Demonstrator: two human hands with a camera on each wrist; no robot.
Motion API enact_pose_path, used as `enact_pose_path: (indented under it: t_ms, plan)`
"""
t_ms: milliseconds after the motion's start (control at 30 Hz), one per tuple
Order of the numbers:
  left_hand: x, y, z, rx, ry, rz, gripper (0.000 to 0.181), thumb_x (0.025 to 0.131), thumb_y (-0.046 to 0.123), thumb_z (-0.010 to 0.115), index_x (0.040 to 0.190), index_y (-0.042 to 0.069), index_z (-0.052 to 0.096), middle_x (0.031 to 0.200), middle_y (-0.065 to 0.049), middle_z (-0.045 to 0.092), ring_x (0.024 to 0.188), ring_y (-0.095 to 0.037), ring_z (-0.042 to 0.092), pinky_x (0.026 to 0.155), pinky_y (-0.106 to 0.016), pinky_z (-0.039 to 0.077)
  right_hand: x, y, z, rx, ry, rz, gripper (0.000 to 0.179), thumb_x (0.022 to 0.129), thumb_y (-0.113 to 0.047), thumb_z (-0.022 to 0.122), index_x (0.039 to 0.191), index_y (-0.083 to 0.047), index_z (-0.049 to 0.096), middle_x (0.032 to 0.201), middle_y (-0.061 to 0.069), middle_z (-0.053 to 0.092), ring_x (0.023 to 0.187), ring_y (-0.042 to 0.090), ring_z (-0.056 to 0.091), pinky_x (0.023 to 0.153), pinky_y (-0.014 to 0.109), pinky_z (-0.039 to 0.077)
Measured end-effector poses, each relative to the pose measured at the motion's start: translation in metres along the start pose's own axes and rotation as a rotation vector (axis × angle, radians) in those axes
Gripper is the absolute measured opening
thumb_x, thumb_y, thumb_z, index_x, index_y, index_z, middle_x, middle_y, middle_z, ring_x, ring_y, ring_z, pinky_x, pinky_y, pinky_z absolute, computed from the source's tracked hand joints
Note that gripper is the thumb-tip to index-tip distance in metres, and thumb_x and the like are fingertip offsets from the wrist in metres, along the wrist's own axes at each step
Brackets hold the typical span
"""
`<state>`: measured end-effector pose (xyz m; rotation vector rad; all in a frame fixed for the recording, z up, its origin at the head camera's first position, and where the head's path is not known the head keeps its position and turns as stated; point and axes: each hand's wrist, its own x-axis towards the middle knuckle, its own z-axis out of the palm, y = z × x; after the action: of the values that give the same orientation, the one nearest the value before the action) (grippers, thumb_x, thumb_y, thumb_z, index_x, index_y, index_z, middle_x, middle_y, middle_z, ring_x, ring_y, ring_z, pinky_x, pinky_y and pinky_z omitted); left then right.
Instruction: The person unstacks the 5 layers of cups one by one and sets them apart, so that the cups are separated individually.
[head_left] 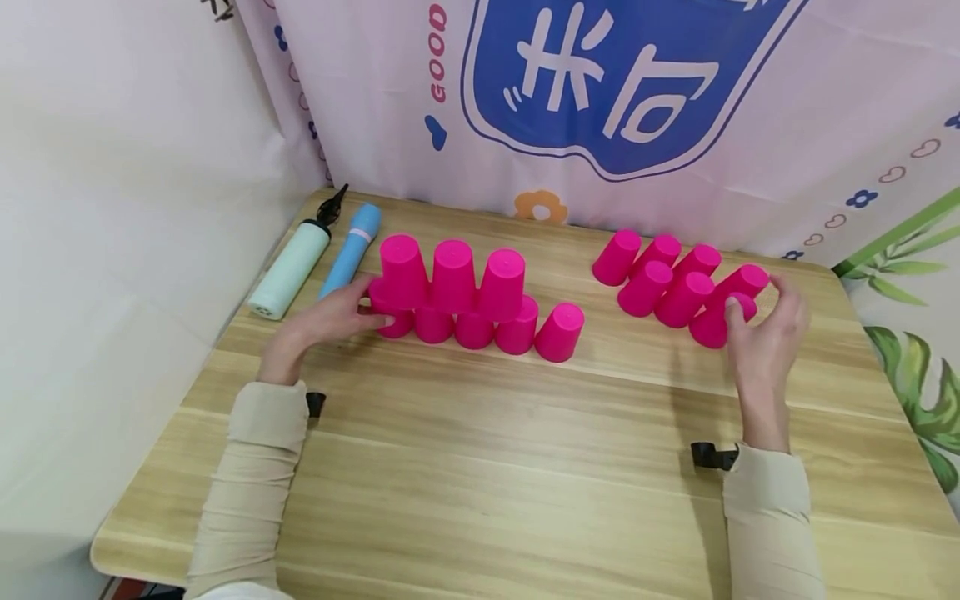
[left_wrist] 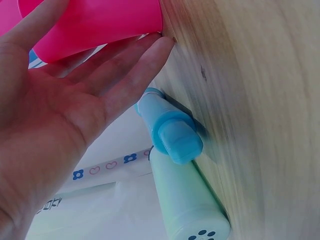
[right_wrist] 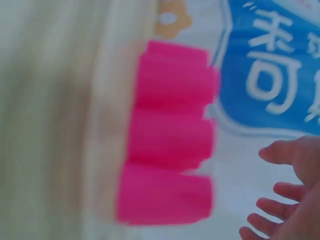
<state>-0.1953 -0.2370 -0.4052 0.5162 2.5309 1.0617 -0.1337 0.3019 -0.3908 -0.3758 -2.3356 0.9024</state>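
Several pink cups stand upside down in a row, with three more on top; the rightmost bottom cup (head_left: pixel 559 333) leans a little. At the row's left end my left hand (head_left: pixel 335 315) straddles the lowest left cup (head_left: pixel 395 325), thumb in front. In the left wrist view its fingers lie fairly straight along the pink cup (left_wrist: pixel 107 25). On the right, my right hand (head_left: pixel 768 333) is at the end of a second cup group (head_left: pixel 684 300), thumb overlapping its nearest right cup. The right wrist view shows that hand's fingers spread with nothing between them, beside blurred cups (right_wrist: pixel 170 140).
A pale green hand pump (head_left: pixel 291 271) with a black nozzle and a blue microphone-shaped thing (head_left: pixel 352 250) lie at the back left of the wooden table (head_left: pixel 510 475). A printed cloth (head_left: pixel 390 108) hangs behind the table's back edge.
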Motion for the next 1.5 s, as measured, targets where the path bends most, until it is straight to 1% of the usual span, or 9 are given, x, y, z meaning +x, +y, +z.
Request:
enact_pose_path:
  t_ms: [100, 200, 333, 567, 667, 767, 867, 967, 1500]
  plan:
    - [0.0, -0.001, 0.0, 0.006, 0.001, -0.001, 0.057, 0.092, 0.018, 0.065, 0.138, 0.0, 0.036, 0.133, -0.02, 0.05, 0.124, -0.037, 0.046, 0.103, -0.051, 0.041, -0.004, -0.024, 0.0, 0.034, 0.046, -0.106, 0.05, 0.091, -0.015, 0.063, 0.136, -0.002, 0.045, 0.134, 0.018, 0.048, 0.124, 0.027, 0.042, 0.105, 0.037, 0.036]
    - [0.0, -0.001, -0.001, -0.002, -0.004, -0.006, 0.058, 0.093, 0.019, 0.065, 0.139, 0.0, 0.035, 0.134, -0.021, 0.049, 0.125, -0.038, 0.045, 0.104, -0.052, 0.04, -0.01, -0.048, 0.004, 0.09, 0.025, -0.192, 0.047, 0.091, -0.013, 0.065, 0.134, -0.002, 0.049, 0.13, 0.017, 0.052, 0.116, 0.025, 0.049, 0.096, 0.031, 0.042]
    - [0.0, 0.0, -0.001, -0.01, -0.011, -0.016, 0.061, 0.093, 0.021, 0.065, 0.14, 0.0, 0.033, 0.136, -0.021, 0.048, 0.128, -0.039, 0.043, 0.105, -0.052, 0.038, -0.02, -0.08, 0.016, 0.203, -0.024, -0.298, 0.044, 0.089, -0.011, 0.068, 0.129, -0.002, 0.055, 0.124, 0.014, 0.057, 0.11, 0.025, 0.054, 0.088, 0.023, 0.042]
    - [0.002, 0.001, -0.001, -0.01, -0.018, -0.011, 0.063, 0.092, 0.023, 0.066, 0.141, -0.001, 0.033, 0.136, -0.021, 0.048, 0.129, -0.039, 0.043, 0.106, -0.051, 0.038, -0.035, -0.128, 0.041, 0.362, -0.15, -0.421, 0.041, 0.087, -0.007, 0.071, 0.126, -0.002, 0.059, 0.118, 0.012, 0.061, 0.109, 0.023, 0.057, 0.088, 0.022, 0.045]
    - [0.002, 0.002, -0.002, -0.009, -0.017, -0.009, 0.064, 0.092, 0.023, 0.066, 0.141, -0.001, 0.032, 0.136, -0.022, 0.048, 0.129, -0.039, 0.043, 0.106, -0.051, 0.038, -0.04, -0.149, 0.05, 0.384, -0.257, -0.456, 0.044, 0.087, -0.01, 0.071, 0.129, -0.003, 0.056, 0.12, 0.011, 0.06, 0.11, 0.022, 0.057, 0.089, 0.028, 0.048]
    - [0.001, 0.002, -0.002, -0.01, -0.014, -0.013, 0.064, 0.092, 0.023, 0.066, 0.141, -0.001, 0.032, 0.136, -0.022, 0.048, 0.129, -0.039, 0.043, 0.106, -0.052, 0.037, -0.044, -0.171, 0.06, 0.398, -0.434, -0.473, 0.054, 0.087, -0.017, 0.073, 0.135, -0.005, 0.05, 0.128, 0.009, 0.056, 0.117, 0.023, 0.054, 0.093, 0.037, 0.048]
    - [0.001, 0.002, -0.002, -0.012, -0.014, -0.014, 0.063, 0.093, 0.023, 0.066, 0.141, -0.001, 0.032, 0.136, -0.022, 0.048, 0.129, -0.039, 0.043, 0.106, -0.052, 0.037, -0.047, -0.189, 0.07, 0.357, -0.614, -0.467, 0.068, 0.085, -0.027, 0.075, 0.142, -0.009, 0.042, 0.137, 0.006, 0.05, 0.123, 0.021, 0.049, 0.096, 0.039, 0.046]
    - [0.001, 0.003, -0.001, -0.013, -0.014, -0.014, 0.063, 0.093, 0.023, 0.066, 0.14, 0.0, 0.033, 0.136, -0.022, 0.048, 0.128, -0.038, 0.043, 0.106, -0.052, 0.037, -0.051, -0.199, 0.078, 0.28, -0.701, -0.469, 0.075, 0.083, -0.032, 0.077, 0.144, -0.011, 0.038, 0.139, 0.005, 0.047, 0.125, 0.019, 0.046, 0.097, 0.038, 0.046]
    - [-0.001, 0.004, -0.003, -0.01, -0.014, -0.018, 0.062, 0.093, 0.023, 0.065, 0.14, -0.001, 0.033, 0.136, -0.022, 0.048, 0.128, -0.039, 0.043, 0.106, -0.052, 0.038, -0.059, -0.2, 0.095, 0.215, -0.649, -0.52, 0.063, 0.083, -0.017, 0.077, 0.137, -0.006, 0.048, 0.134, 0.011, 0.051, 0.121, 0.024, 0.051, 0.095, 0.041, 0.05]
